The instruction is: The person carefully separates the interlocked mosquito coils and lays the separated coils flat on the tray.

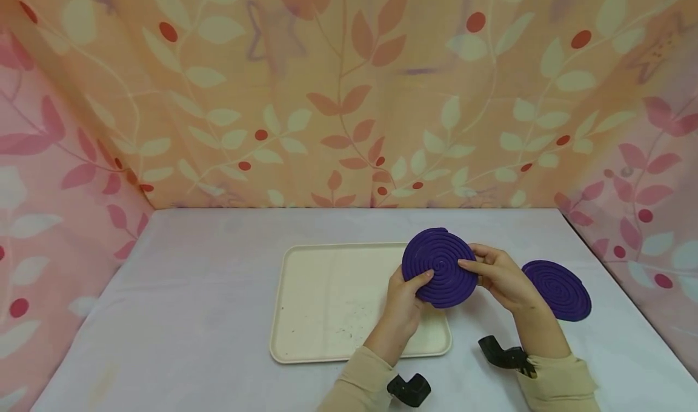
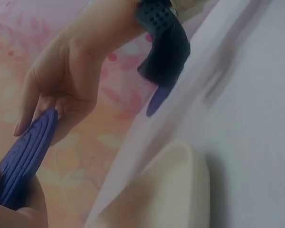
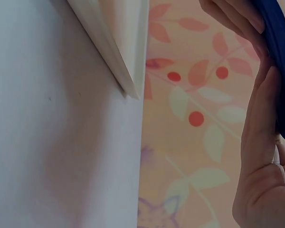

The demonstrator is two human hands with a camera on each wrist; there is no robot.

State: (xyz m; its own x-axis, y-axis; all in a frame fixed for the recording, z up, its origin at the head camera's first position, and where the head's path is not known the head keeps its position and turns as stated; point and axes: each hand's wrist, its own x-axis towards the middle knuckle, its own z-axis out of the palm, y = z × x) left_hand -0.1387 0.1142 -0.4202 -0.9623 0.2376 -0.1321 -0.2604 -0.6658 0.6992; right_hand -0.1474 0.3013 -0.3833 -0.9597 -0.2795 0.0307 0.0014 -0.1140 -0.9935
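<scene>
A round purple coiled disc is held up above the right part of the cream tray, its spiral face toward the head camera. My left hand pinches its lower left edge, thumb on the face. On its right edge my right hand grips it, thumb on the face and fingers behind. The left wrist view shows the disc edge-on between both hands; in the right wrist view its dark blue edge stands at the upper right.
A second purple coiled disc lies flat on the white table, right of the tray and partly behind the right forearm. Small dark specks dot the tray. Patterned curtains rise behind the table and at both sides.
</scene>
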